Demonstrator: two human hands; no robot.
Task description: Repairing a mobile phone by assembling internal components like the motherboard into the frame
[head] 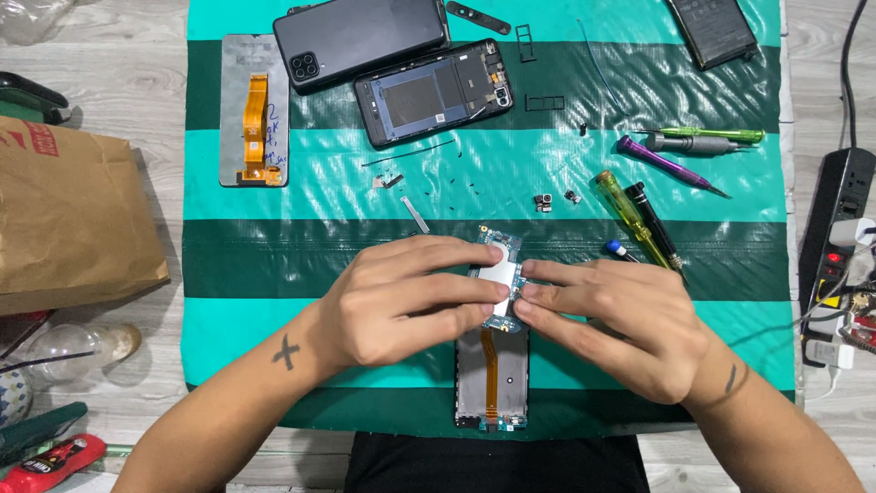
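- Hands are met over an opened phone [492, 379] lying on the striped mat [274, 260] at the near edge.
- A circuit board [497, 274] at the phone's top is pinched by the left hand [401, 297], fingers pressed together across it.
- The board's right edge is pinched by the right hand [607, 319].
- Screwdrivers [639, 219] are laid just right; a back cover [360, 36], frame [433, 91] and screen [254, 110] are set well beyond.

Bare forearms, a cross tattoo on the left wrist [286, 351], dark mark on right.
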